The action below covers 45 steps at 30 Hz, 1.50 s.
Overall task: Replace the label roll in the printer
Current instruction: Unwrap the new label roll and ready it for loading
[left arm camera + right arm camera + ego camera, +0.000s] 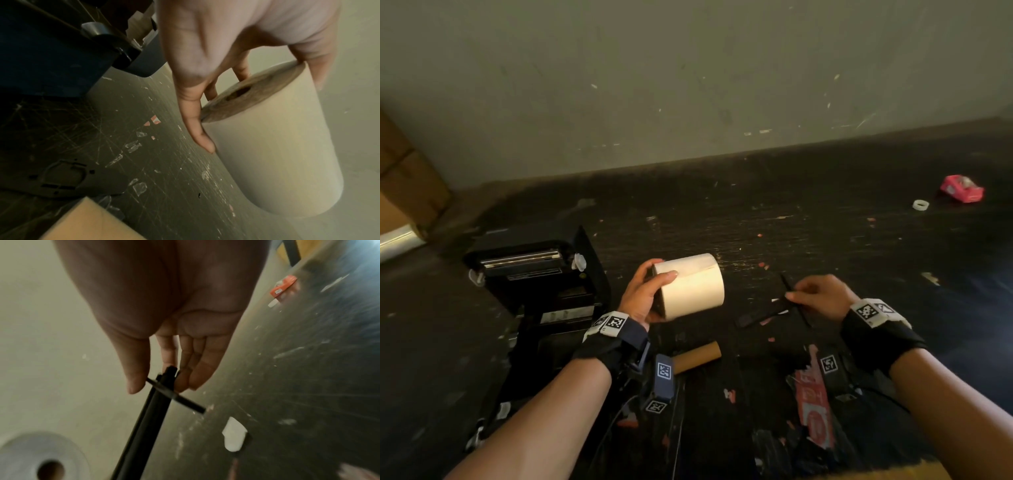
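Observation:
A full cream label roll hangs above the dark table, gripped at its left end by my left hand, thumb on top and fingers underneath. To its right my right hand pinches the black roll spindle at its flat cross-shaped end plate; the rod points toward the roll's core hole. The black label printer stands open at the left. An empty brown cardboard core lies on the table near me.
A red packet and a small white ring lie far right. A torn red label strip and paper scraps litter the scratched table. Cardboard boxes stand at far left. A wall rises behind.

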Each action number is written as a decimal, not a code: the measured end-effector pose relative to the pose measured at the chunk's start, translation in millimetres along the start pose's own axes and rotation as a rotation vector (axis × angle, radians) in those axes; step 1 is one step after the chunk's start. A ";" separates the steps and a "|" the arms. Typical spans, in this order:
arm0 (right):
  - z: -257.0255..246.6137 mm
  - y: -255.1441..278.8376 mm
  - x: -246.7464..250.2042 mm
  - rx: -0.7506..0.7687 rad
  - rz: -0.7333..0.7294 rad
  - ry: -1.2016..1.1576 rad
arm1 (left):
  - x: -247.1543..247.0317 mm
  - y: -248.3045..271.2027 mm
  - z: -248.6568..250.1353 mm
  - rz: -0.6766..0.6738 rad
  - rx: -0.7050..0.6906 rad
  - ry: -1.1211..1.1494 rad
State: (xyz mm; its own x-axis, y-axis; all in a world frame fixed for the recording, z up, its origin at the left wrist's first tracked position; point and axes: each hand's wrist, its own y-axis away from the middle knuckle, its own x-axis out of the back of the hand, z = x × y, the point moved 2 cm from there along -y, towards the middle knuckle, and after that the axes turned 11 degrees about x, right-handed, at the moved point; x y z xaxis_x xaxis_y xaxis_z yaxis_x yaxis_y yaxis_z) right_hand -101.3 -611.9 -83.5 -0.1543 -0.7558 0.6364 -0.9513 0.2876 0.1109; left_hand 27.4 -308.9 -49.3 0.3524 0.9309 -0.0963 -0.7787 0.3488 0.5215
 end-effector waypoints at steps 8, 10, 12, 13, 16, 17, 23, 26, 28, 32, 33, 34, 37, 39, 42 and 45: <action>-50.9 10.2 26.3 0.181 0.349 -0.281 | 0.9 7.4 11.5 -0.061 -0.041 0.083; -58.9 11.5 22.9 0.205 0.371 -0.305 | -1.6 11.2 12.4 -0.083 -0.049 0.090; -64.5 13.2 20.9 0.218 0.366 -0.337 | -3.9 14.4 14.2 -0.102 -0.058 0.093; -65.7 13.7 20.2 0.224 0.357 -0.343 | -4.3 15.6 15.1 -0.107 -0.061 0.094; -66.2 15.5 17.6 0.235 0.332 -0.383 | -3.2 17.3 16.9 -0.115 -0.069 0.101; -65.0 14.4 16.0 0.236 0.324 -0.387 | -2.3 17.3 17.3 -0.118 -0.071 0.106; -59.5 9.4 7.8 0.228 0.307 -0.399 | 5.0 16.7 16.0 -0.133 -0.073 0.137; -59.8 7.7 3.6 0.224 0.300 -0.396 | 7.2 16.5 14.5 -0.161 -0.064 0.147; -62.0 7.1 3.4 0.223 0.304 -0.375 | 7.3 16.6 14.3 -0.184 -0.066 0.135; -77.9 6.9 1.1 0.270 0.253 -0.313 | 3.5 16.9 15.4 -0.204 -0.069 0.125; -83.7 6.8 -2.2 0.285 0.239 -0.291 | 1.2 16.9 15.3 -0.212 -0.068 0.123; -90.1 6.5 -7.0 0.300 0.223 -0.275 | -1.5 16.8 15.5 -0.221 -0.068 0.121; -107.3 7.7 -26.7 0.348 0.155 -0.282 | -8.8 18.7 17.0 -0.256 -0.071 0.103; -114.4 10.4 -36.2 0.385 0.134 -0.320 | -11.1 19.4 18.6 -0.267 -0.070 0.102; -118.3 12.6 -39.9 0.391 0.123 -0.373 | -10.6 19.2 19.9 -0.266 -0.065 0.127; -118.5 11.0 -41.9 0.348 0.135 -0.351 | -10.7 19.8 19.8 -0.266 -0.062 0.128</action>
State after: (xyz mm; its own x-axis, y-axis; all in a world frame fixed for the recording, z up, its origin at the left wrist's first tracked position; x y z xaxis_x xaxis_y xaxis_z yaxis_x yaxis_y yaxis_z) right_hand -73.7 -507.4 -18.5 -0.3051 -0.8946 0.3266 -0.9401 0.2282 -0.2532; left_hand 18.6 -314.1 -21.1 0.4834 0.8104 -0.3308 -0.6992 0.5849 0.4111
